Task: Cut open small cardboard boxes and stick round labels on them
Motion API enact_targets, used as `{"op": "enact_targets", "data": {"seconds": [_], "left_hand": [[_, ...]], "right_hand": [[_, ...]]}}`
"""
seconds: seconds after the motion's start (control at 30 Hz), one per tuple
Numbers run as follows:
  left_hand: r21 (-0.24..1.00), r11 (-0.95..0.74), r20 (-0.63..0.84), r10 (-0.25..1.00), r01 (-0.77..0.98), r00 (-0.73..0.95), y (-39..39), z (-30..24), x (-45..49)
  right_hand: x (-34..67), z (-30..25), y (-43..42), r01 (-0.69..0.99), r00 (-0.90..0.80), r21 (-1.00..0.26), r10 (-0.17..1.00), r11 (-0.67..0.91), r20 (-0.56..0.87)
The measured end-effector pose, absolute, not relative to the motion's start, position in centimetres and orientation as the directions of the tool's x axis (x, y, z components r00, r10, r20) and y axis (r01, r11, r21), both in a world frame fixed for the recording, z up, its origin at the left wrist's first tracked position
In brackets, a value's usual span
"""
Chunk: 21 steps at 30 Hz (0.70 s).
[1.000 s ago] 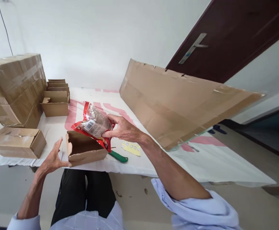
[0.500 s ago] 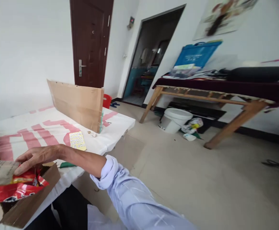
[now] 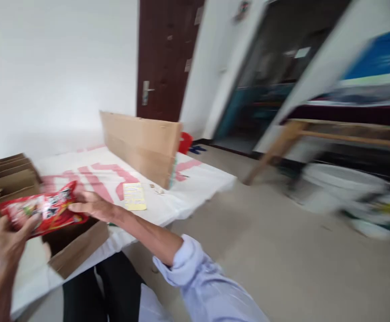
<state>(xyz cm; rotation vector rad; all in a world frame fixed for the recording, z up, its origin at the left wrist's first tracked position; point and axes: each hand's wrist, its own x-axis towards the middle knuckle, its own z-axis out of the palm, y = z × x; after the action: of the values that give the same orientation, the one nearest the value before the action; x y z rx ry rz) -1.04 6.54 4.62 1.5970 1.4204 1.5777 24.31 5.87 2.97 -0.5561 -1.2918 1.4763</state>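
Note:
A red plastic food packet with a printed front is held up between both hands. My left hand grips its left end, thumb across the front. At the right end my right hand has its fingers closed on the packet. Just below the packet is an open cardboard box at the table's near edge; its inside is mostly dark and hidden. Further left stands a cardboard box with several dividers, partly behind the packet.
A tall cardboard panel stands on the white table cover. A yellow card and small bits lie before it. A red chair shows behind. To the right are a white bucket and a wooden-legged table, both blurred.
My view has swung left. My left hand has come into view on the packet, which is now lifted above the box with its printed front showing.

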Motion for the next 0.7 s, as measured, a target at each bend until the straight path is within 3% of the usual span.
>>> {"op": "enact_targets", "data": {"seconds": [0.03, 0.13, 0.27, 0.47, 0.7], "left_hand": [[0.903, -0.283, 0.369, 0.895, 0.323, -0.249, 5.6, 4.6, -1.0], [0.974, -0.216, 0.22, 0.974, 0.072, -0.052, 4.6, 4.5, -0.9], [0.977, -0.202, 0.202, 0.979, -0.069, -0.011, 5.3, 3.7, -2.1], [0.969, -0.24, 0.238, 0.971, -0.052, -0.033, 6.6, 2.5, -3.2], [0.986, -0.168, 0.168, 0.983, 0.018, -0.067, 7.6, 1.2, -3.0]], "right_hand": [[23.9, 2.3, 5.6, -0.401, -0.313, -0.907, 0.91, 0.132, 0.271], [22.9, 0.3, 6.3, -0.446, -0.23, -0.886, 0.941, 0.125, 0.249], [22.1, -0.7, 8.0, -0.49, -0.262, -0.866, 0.931, 0.099, 0.254], [21.4, -0.3, 9.6, -0.47, -0.249, -0.874, 0.93, 0.126, 0.269], [21.1, -1.8, 10.8, -0.377, -0.319, -0.926, 0.936, 0.02, 0.15]]}}
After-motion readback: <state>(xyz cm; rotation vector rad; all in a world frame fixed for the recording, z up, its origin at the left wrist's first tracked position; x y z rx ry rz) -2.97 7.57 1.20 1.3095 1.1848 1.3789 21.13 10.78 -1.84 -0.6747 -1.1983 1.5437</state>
